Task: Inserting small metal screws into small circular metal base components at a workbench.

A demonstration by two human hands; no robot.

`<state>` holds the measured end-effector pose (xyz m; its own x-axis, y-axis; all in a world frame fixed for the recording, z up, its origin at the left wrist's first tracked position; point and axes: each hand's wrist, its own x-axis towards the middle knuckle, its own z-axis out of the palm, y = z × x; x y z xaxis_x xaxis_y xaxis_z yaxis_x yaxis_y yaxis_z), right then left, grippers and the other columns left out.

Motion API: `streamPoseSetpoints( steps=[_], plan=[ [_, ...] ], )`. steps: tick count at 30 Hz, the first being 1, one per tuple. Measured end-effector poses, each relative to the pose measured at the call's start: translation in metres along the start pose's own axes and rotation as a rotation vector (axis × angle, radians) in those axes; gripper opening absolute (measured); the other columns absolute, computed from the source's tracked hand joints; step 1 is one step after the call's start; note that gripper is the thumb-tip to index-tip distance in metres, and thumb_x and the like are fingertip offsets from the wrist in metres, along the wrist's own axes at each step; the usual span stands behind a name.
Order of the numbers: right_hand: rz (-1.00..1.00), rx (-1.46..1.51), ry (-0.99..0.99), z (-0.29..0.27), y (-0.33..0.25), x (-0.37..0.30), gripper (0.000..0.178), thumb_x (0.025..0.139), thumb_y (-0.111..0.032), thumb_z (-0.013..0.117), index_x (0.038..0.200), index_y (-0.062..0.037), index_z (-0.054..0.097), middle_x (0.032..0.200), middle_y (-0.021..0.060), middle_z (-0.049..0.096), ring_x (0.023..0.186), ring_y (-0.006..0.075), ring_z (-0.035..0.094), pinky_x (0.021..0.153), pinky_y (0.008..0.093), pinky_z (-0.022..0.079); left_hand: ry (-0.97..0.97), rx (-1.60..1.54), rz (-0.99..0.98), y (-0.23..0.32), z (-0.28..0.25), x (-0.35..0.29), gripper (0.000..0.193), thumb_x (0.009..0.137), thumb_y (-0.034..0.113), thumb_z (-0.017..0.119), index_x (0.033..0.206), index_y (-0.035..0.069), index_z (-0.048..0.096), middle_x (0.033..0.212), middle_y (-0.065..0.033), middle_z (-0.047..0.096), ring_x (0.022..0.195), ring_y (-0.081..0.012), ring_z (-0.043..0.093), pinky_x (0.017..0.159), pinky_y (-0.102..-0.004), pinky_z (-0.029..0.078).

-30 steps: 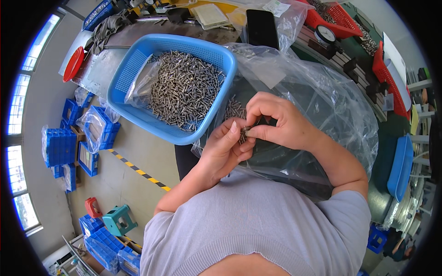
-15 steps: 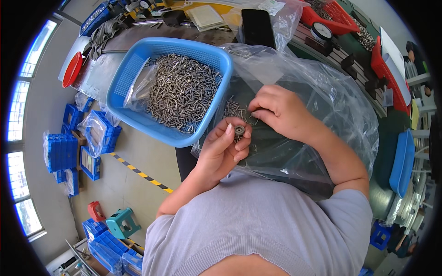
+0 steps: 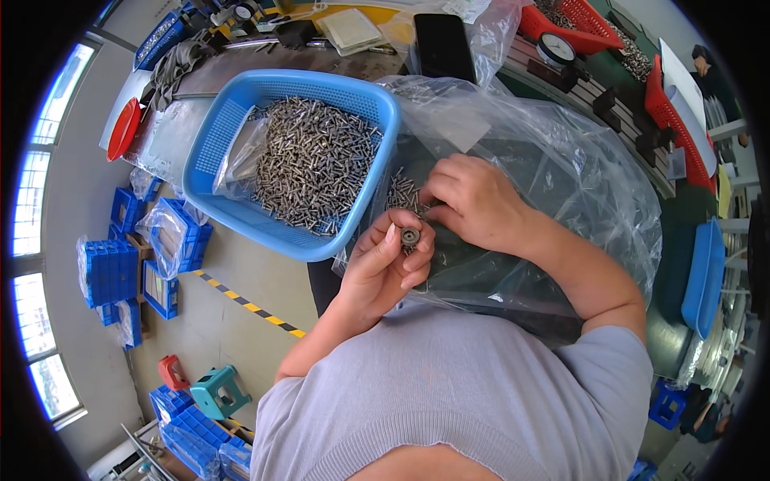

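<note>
My left hand [image 3: 383, 260] is closed around a small round metal ring gauge [image 3: 410, 237], its dark central hole facing up. Small metal pins seem to show beneath the ring, between the fingers. Beside it my right hand [image 3: 473, 200] reaches in with thumb and forefinger pinched together; what they hold, if anything, is too small to make out. A little heap of metal pins [image 3: 403, 192] lies on clear plastic film just beyond the fingertips. To the left, a blue plastic basket [image 3: 210, 136] holds a large mass of similar pins [image 3: 317, 160] and a crumpled clear bag [image 3: 243, 156].
Clear plastic sheeting [image 3: 577, 176] covers the green bench. A black phone [image 3: 443, 48] lies behind it. Toward the right stand a dial gauge [image 3: 556, 49], red baskets [image 3: 577, 30] and a blue tray [image 3: 703, 280]. Stools [image 3: 220, 391] and blue crates [image 3: 112, 268] occupy the floor at left.
My right hand has moved slightly left and down, bringing its fingertips closer to the left hand. The ring in my left hand has shifted slightly and faces up more squarely.
</note>
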<state>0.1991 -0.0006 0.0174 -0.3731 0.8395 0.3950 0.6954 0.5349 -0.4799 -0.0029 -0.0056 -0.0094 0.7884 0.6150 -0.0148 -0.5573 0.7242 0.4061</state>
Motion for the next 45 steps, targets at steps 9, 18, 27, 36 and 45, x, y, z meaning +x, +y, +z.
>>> streamPoseSetpoints(
  steps=[9, 18, 27, 36, 45],
  plan=[
    [0.057, 0.074, -0.054, -0.004, 0.004, -0.001, 0.018, 0.066, -0.008, 0.073, 0.078, -0.0052, 0.061, 0.077, 0.0085, 0.056, 0.076, 0.0291, 0.057, 0.065, 0.0392, 0.047, 0.047, -0.011, 0.001, -0.001, 0.003, -0.001, 0.022, 0.098, 0.025, 0.05, 0.111, 0.008, 0.053, 0.094, -0.0085, 0.052, 0.07, -0.0101, 0.042, 0.055, -0.0218, 0.036],
    [0.165, 0.254, -0.054, -0.022, -0.006, 0.004, 0.014, 0.075, -0.007, 0.07, 0.08, -0.0028, 0.057, 0.078, 0.0085, 0.055, 0.07, 0.0252, 0.055, 0.062, 0.0342, 0.045, 0.119, 0.014, 0.004, -0.001, 0.007, 0.0, 0.02, 0.098, 0.024, 0.051, 0.109, 0.007, 0.053, 0.096, -0.0084, 0.054, 0.071, -0.0096, 0.042, 0.056, -0.0224, 0.035],
    [0.11, 0.407, 0.033, -0.021, -0.024, 0.004, 0.015, 0.079, -0.011, 0.069, 0.08, -0.004, 0.056, 0.076, 0.0095, 0.057, 0.07, 0.029, 0.056, 0.062, 0.0377, 0.045, 0.169, 0.038, -0.04, 0.0, 0.012, 0.003, 0.018, 0.097, 0.023, 0.053, 0.107, 0.008, 0.053, 0.091, -0.0062, 0.056, 0.068, -0.0091, 0.043, 0.056, -0.0224, 0.035],
    [-0.163, 0.105, 0.129, -0.017, -0.027, 0.004, 0.018, 0.073, -0.012, 0.07, 0.081, -0.007, 0.054, 0.077, 0.0066, 0.055, 0.069, 0.0277, 0.055, 0.06, 0.0379, 0.046, 0.193, 0.048, -0.052, 0.0, 0.012, 0.004, 0.02, 0.096, 0.025, 0.056, 0.105, 0.008, 0.053, 0.088, -0.0039, 0.056, 0.069, -0.0083, 0.044, 0.056, -0.0223, 0.035],
    [-0.2, 0.155, 0.161, -0.011, -0.025, 0.003, 0.015, 0.076, -0.012, 0.069, 0.084, -0.0049, 0.059, 0.08, 0.0069, 0.057, 0.071, 0.026, 0.056, 0.06, 0.035, 0.046, 0.187, 0.035, -0.014, -0.001, 0.012, 0.003, 0.021, 0.096, 0.026, 0.055, 0.103, 0.007, 0.054, 0.087, -0.0031, 0.055, 0.068, -0.0079, 0.043, 0.056, -0.0215, 0.035]
  ],
)
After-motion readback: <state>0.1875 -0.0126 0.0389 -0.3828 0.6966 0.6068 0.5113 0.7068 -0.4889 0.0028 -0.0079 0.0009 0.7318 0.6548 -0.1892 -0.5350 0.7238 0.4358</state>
